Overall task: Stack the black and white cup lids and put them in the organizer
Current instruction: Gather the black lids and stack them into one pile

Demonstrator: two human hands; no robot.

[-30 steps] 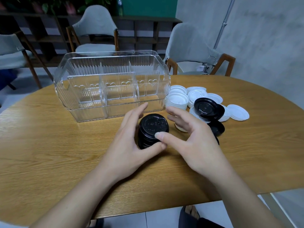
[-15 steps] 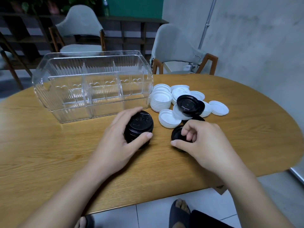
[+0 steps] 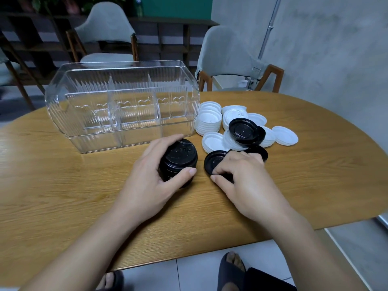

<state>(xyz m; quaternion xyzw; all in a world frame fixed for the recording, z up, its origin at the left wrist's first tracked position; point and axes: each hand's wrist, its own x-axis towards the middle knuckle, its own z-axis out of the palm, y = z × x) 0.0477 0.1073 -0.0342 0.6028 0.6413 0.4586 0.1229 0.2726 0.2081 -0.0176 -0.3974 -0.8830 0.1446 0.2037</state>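
Right now my left hand (image 3: 147, 181) grips the black stack (image 3: 178, 161) on the table (image 3: 63, 196), thumb on its near side, fingers curled round the far side. Stack stands upright, just in front of the organizer (image 3: 121, 106), not inside it. My right hand (image 3: 241, 179) is bent over a single black lid (image 3: 215, 161) lying flat on the table just right of the stack; fingertips curl onto its near rim, pinching the edge w/ thumb, lid not lifted as far as I can see. Another black lid (image 3: 259, 152) lies just behind my right knuckles, partly hidden. Further back, a black lid (image 3: 243, 131) sits on top of loose white lids (image 3: 285, 135). A white stack (image 3: 209, 121) stands just beside the organizer's right end. Organizer is clear plastic w/ dividers, 3 compartments across the front, no lids in them. Two grey chairs (image 3: 228, 57) behind the table. My feet in dark slippers (image 3: 231, 269) show below the table edge.
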